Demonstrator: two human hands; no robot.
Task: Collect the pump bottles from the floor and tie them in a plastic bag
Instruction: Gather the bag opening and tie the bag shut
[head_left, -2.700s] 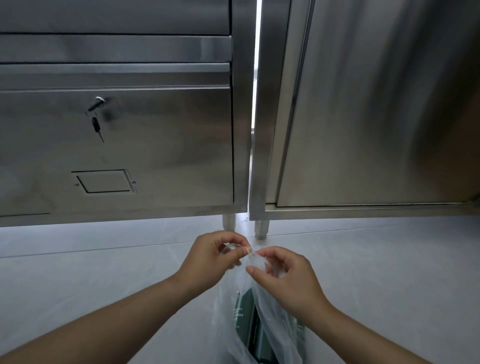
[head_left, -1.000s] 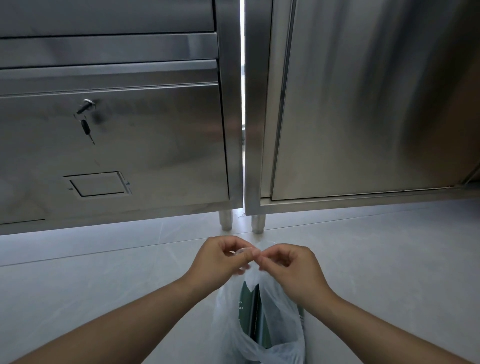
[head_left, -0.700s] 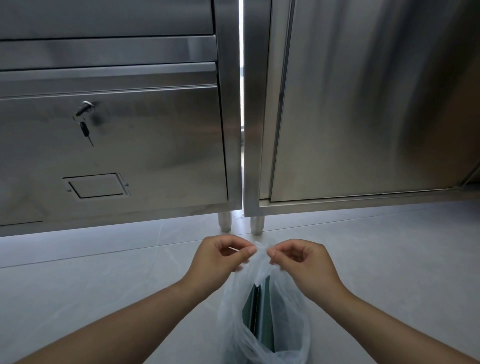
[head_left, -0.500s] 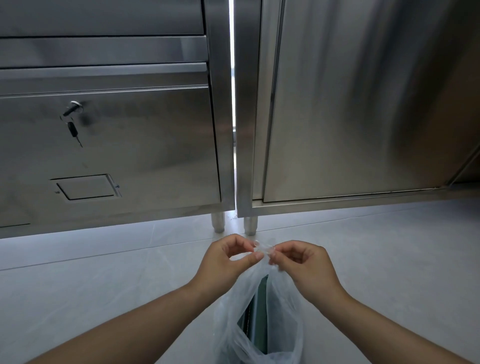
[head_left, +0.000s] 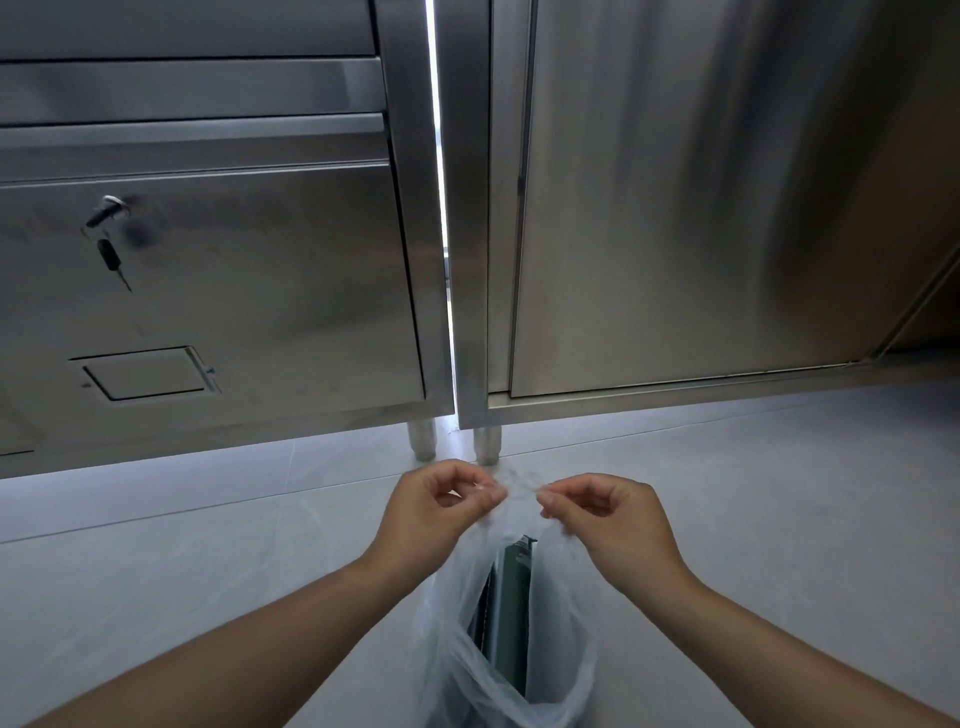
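Hands, left hand and right hand, pinch the bag handles at twelve o'clock above the bottles; pull evenly outward to cinch the knot.

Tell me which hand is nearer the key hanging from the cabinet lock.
Left. The left hand is below and right of the key; the right hand is farther right, beyond it.

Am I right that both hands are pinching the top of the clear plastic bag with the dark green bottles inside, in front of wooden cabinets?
Not quite: the cabinets are stainless steel, not wooden, as the head view shows. The rest holds: the left hand and right hand pinch the top of the clear plastic bag, with the dark green bottles inside.
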